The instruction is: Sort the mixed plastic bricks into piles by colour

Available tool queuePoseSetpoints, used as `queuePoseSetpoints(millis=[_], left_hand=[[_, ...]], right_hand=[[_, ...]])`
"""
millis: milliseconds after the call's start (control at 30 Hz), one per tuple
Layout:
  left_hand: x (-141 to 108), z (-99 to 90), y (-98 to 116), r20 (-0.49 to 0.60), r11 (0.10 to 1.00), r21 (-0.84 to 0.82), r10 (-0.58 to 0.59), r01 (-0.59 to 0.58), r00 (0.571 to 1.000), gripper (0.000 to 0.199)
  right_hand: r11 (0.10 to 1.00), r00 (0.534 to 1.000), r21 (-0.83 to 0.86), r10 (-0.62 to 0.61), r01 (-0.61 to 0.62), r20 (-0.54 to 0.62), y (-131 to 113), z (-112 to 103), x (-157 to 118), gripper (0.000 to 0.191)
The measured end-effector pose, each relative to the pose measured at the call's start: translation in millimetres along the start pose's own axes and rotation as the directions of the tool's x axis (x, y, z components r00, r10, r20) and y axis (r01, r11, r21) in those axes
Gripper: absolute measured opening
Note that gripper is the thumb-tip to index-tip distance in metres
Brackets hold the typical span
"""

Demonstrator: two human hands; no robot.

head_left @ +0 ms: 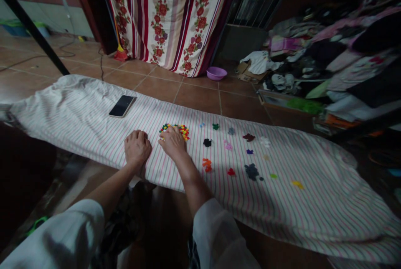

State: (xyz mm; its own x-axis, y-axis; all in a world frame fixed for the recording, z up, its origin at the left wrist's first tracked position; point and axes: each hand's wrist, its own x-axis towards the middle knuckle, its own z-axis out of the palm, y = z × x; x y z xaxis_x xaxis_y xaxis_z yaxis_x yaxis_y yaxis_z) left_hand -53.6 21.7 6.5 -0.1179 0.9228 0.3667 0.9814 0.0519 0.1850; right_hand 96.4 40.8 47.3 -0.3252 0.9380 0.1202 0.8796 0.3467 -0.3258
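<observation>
My right hand [173, 140] reaches over a mixed pile of small colourful pieces [184, 131], its fingers spread and touching the near left part of the pile. Whether a piece is between the fingertips is too small to tell. Left of the pile, my left hand [137, 147] rests on the striped cloth with its fingers curled under and hidden. To the right lie several single-colour groups, among them black pieces [207, 142], orange pieces [206, 164], dark grey pieces [251, 171], brown pieces [248, 137] and yellow pieces [297, 184].
A phone [122, 106] lies on the striped cloth [78, 114] at the left. Beyond it, a purple basin [216, 73] stands on the tiled floor by a floral curtain [169, 18]. Clothes [341, 52] are heaped at the right.
</observation>
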Motion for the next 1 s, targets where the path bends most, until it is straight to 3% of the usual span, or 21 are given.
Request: queuePoseSetpoints(millis=[300, 600, 733, 833, 1000], left_hand=[[-0.7, 1.9, -0.8, -0.019, 1.0, -0.017, 0.004, -0.004, 1.0, 0.019], [-1.1, -0.9, -0.4, -0.004, 1.0, 0.003, -0.001, 0.001, 1.0, 0.024], [-1.5, -5.7, 1.6, 0.027, 1.0, 0.014, -0.017, 0.017, 1.0, 0.027], [-1.7, -8.2, 3.0, 0.041, 0.999, 0.032, -0.024, 0.023, 0.999, 0.03], [-1.7, -9.2, 4.4, 0.054, 0.998, 0.042, -0.048, 0.046, 0.997, 0.03]], right_hand=[[0.999, 1.0, 0.047, 0.003, -0.003, -0.003, -4.1, 9.8, 6.1, 0.018], [0.994, 0.997, 0.113, -0.007, 0.015, -0.071, 7.7, -19.6, -8.1, 0.02], [0.993, 0.993, 0.116, 0.048, -0.035, -0.11, 34.3, -34.2, -21.7, 0.025], [0.986, 0.98, 0.134, 0.123, -0.102, -0.157, 67.5, -45.9, -35.8, 0.028], [0.947, 0.901, 0.196, 0.307, -0.256, -0.306, 137.2, -70.0, -68.1, 0.032]])
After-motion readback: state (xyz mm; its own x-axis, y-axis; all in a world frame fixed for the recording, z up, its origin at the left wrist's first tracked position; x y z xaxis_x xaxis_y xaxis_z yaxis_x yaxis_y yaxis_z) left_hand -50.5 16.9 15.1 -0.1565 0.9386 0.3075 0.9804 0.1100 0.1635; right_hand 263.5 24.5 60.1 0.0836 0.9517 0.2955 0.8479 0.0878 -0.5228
